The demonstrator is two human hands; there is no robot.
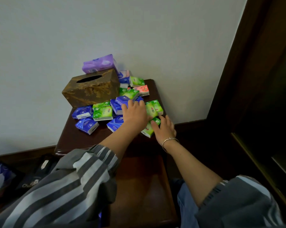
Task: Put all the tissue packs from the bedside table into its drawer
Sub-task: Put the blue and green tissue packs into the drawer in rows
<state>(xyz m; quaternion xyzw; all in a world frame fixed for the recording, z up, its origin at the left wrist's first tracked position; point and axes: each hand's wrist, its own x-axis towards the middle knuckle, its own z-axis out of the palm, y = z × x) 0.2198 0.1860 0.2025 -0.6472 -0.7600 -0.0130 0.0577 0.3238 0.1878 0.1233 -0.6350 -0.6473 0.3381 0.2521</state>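
Left hand (pixel 134 113) presses flat on tissue packs (pixel 102 112); right hand (pixel 164 129) touches green pack (pixel 147 130), grip unclear.

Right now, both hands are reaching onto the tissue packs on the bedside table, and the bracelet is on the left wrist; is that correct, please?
Not quite: the head view shows the bracelet on the right wrist, behind the right hand, not the left. The rest holds: the left hand too reaches onto the tissue packs on the bedside table.

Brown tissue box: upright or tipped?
Upright. The tissue box sits flat on the bedside table, dispensing slot facing up, no tissue sticking out.
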